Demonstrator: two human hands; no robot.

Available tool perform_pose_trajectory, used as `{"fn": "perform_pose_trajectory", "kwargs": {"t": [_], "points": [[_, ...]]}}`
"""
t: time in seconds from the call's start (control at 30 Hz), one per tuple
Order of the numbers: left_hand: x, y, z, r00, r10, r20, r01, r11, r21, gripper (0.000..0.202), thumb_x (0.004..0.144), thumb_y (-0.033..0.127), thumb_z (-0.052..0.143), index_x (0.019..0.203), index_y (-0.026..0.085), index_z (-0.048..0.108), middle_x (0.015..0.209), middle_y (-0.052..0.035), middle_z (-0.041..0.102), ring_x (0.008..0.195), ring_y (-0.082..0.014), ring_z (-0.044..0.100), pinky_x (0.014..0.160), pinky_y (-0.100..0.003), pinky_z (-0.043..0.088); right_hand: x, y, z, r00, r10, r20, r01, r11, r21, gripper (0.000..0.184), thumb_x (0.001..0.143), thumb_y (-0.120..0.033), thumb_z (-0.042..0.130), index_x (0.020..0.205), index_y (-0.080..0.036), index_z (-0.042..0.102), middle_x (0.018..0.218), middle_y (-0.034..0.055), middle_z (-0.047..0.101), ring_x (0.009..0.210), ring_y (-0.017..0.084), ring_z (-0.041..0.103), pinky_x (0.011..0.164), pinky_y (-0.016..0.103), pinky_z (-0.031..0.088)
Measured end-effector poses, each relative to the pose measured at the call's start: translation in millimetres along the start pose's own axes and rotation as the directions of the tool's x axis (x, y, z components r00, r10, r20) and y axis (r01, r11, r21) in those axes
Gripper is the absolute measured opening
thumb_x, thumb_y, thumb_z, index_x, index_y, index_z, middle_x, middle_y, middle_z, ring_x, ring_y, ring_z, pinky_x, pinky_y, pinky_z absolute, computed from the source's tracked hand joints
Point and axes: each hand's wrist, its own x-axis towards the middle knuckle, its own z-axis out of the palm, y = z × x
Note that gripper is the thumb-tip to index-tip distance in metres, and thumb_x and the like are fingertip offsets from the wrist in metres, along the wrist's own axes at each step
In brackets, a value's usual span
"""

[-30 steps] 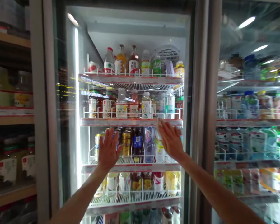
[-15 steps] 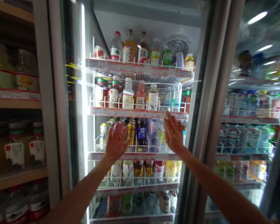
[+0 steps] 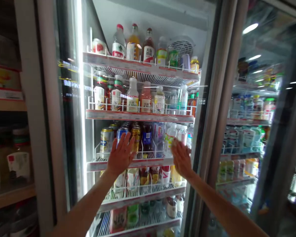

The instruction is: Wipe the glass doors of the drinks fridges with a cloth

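Note:
My left hand (image 3: 120,154) is raised flat with its fingers spread, palm toward the glass door (image 3: 70,138) of a lit drinks fridge; it holds nothing. Behind it stand drink cans (image 3: 106,140) on the third shelf. My right hand (image 3: 182,159), smeared by motion, lies against the glass farther right. Under its fingers is a small pale cloth (image 3: 174,143), mostly hidden by the hand. Clear bottles (image 3: 172,131) stand on the shelf behind that hand.
Metal door frames (image 3: 215,131) edge the glass. To the left, wooden shelves (image 3: 13,194) hold jars (image 3: 19,158). A second drinks fridge (image 3: 244,121) is on the right. Several bottles (image 3: 148,47) line the top shelf inside.
My right hand has slid down the glass with the cloth, from the second shelf's edge to the third shelf's level. My left hand stays raised and flat. The view has shifted slightly.

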Motion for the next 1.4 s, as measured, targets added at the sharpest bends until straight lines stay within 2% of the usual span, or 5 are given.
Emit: {"fn": "perform_pose_trajectory", "kwargs": {"t": [0.3, 0.87, 1.07, 1.27, 1.4], "points": [[0.6, 0.1, -0.9, 0.999, -0.011, -0.031, 0.01, 1.0, -0.024, 0.066, 0.09, 0.036, 0.045, 0.147, 0.022, 0.015, 0.152, -0.0072, 0.022, 0.142, -0.0201, 0.015, 0.117, -0.041, 0.01, 9.6, 45.9, 4.0, 0.964, 0.235, -0.122, -0.244, 0.967, -0.07, 0.064, 0.089, -0.014, 0.035, 0.149, -0.018, 0.011, 0.153, 0.0139, 0.021, 0.142, 0.028, 0.017, 0.111, 0.054, 0.026], [1.0, 4.8, -2.6, 0.999, -0.028, -0.03, 0.03, 0.998, 0.056, 0.065, 0.091, 0.038, 0.041, 0.147, 0.021, 0.014, 0.147, -0.0093, 0.032, 0.142, -0.019, 0.015, 0.117, -0.04, 0.011, 46.3, -34.1, 22.0, 0.961, -0.272, 0.058, 0.256, 0.946, 0.197, 0.059, 0.088, -0.016, 0.035, 0.146, -0.019, 0.023, 0.151, 0.0033, 0.031, 0.143, 0.019, 0.016, 0.118, 0.044, 0.009], [0.7, 6.2, -4.0, 0.999, -0.036, -0.017, 0.037, 0.997, 0.066, 0.066, 0.09, 0.035, 0.046, 0.147, 0.019, 0.017, 0.143, -0.0116, 0.04, 0.141, -0.0206, 0.018, 0.116, -0.041, 0.014, 74.0, -43.9, 28.6, 0.99, 0.142, -0.027, -0.139, 0.985, 0.1, 0.066, 0.089, -0.018, 0.038, 0.149, -0.022, 0.01, 0.15, 0.0087, 0.031, 0.143, 0.023, 0.017, 0.114, 0.049, 0.018], [1.6, 7.2, -5.2, 0.999, -0.033, 0.001, 0.033, 0.998, 0.05, 0.062, 0.09, 0.033, 0.046, 0.145, 0.016, 0.023, 0.142, -0.0131, 0.042, 0.141, -0.0208, 0.017, 0.116, -0.042, 0.013, 65.0, -50.0, 21.8, 0.984, -0.113, 0.136, 0.091, 0.983, 0.158, 0.063, 0.09, -0.02, 0.037, 0.148, -0.024, 0.013, 0.145, 0.0045, 0.041, 0.139, 0.02, 0.027, 0.113, 0.046, 0.024], [-0.4, 9.2, -7.0, 0.999, -0.048, 0.025, 0.047, 0.998, 0.045, 0.063, 0.09, 0.03, 0.045, 0.146, 0.016, 0.02, 0.144, -0.0121, 0.038, 0.142, -0.0205, 0.014, 0.117, -0.042, 0.012, 90.4, -29.4, 25.2, 0.966, 0.257, -0.043, -0.255, 0.966, 0.047, 0.061, 0.092, -0.024, 0.035, 0.149, -0.018, 0.013, 0.15, 0.0122, 0.03, 0.141, 0.027, 0.022, 0.111, 0.053, 0.024]]}}
